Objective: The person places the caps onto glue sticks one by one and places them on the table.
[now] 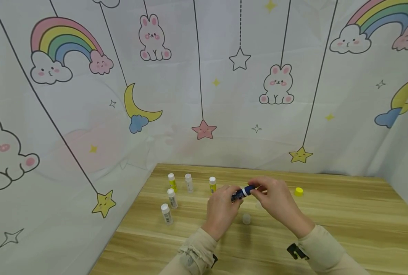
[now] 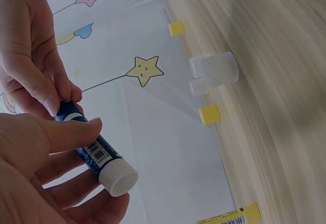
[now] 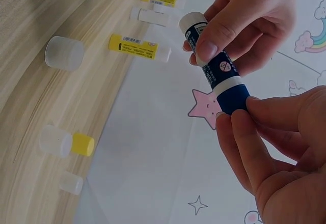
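Observation:
A dark blue glue stick (image 1: pixel 241 193) with a white band is held above the wooden table by both hands. The left hand (image 1: pixel 221 208) grips its printed body, the thumb lying along the label in the left wrist view. At the other end, the right hand (image 1: pixel 283 202) pinches the blue cap (image 3: pixel 233 100) between thumb and fingertips. The cap is on the stick, and the stick's whitish base (image 2: pixel 118 177) points away from the right hand. Below the hands, a translucent cap (image 1: pixel 246 219) stands on the table.
Several white-capped glue sticks, among them one at the far left (image 1: pixel 166 214) and a yellow-labelled one (image 1: pixel 212 185), stand on the table's left half. A yellow cap (image 1: pixel 299 191) lies right of the hands. Other translucent caps (image 3: pixel 71 183) are near it. A printed curtain (image 1: pixel 176 95) hangs behind.

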